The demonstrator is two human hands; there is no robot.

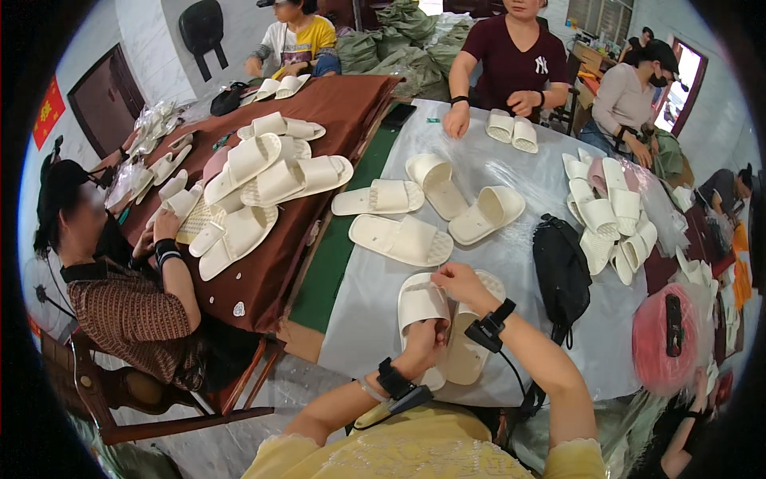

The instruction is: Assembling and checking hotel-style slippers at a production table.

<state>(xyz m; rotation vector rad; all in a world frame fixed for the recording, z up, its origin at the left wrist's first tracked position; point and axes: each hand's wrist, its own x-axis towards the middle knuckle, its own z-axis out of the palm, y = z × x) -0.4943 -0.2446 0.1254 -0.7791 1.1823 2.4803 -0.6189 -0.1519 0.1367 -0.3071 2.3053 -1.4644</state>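
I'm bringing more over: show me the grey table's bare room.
Grey table: bare between black bag and pink bundle; also between green strip and near pair. Crowded around the four middle slippers and right slipper pile.

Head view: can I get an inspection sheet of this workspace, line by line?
Surface: pale-covered table, green strip along its left.
Job's things: cream slipper pair in front of the wearer; four slippers beyond.
Clutter: black bag and slipper pile to the right.
Hands: left hand at the strap opening of the left slipper; right hand by its toe end; grips unclear.
Cables: dark cable from the right wrist's device.
Surroundings: co-worker in maroon opposite, sacks behind.
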